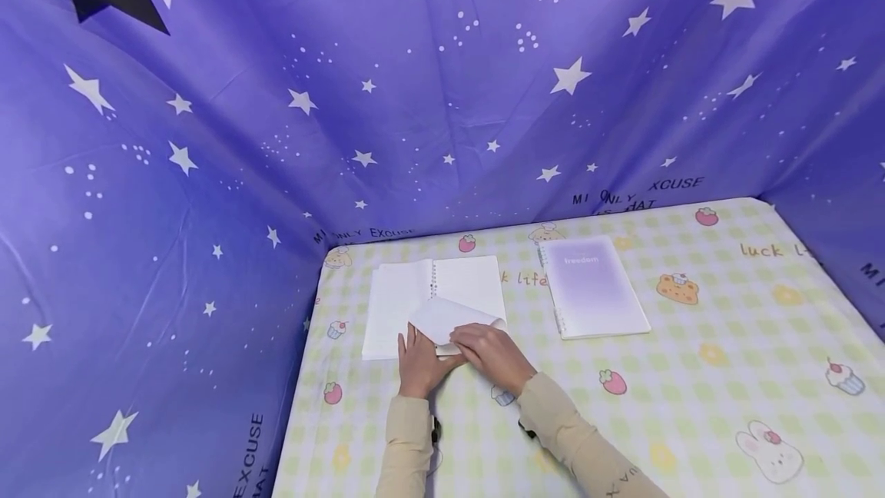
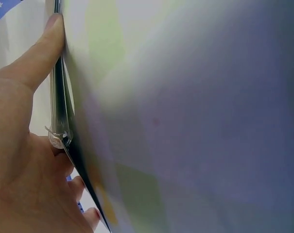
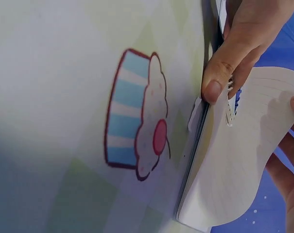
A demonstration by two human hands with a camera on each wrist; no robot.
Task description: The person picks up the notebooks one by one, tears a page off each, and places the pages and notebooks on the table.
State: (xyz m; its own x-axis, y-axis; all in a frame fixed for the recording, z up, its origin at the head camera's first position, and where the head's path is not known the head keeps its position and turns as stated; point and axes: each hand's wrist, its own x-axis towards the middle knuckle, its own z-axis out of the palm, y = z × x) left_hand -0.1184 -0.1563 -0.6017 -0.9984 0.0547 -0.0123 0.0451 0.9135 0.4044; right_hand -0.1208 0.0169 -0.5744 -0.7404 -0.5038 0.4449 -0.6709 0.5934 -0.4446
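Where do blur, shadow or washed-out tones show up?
Head: the open notebook's pages look nearly plain white; left wrist: the tablecloth looks soft, dimming toward the right; right wrist: shading darkens the lower left, yet the printed cupcake's outline reads clearly.

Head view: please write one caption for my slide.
Left hand on an open notebook, right hand holding its curled page, purple notebook alongside.

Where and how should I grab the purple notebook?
Probably by its right long edge, coming from the right: the purple notebook lies flat and closed, with its rings along the left edge. Lift that edge slightly, then pinch the whole thickness so it doesn't fall open.
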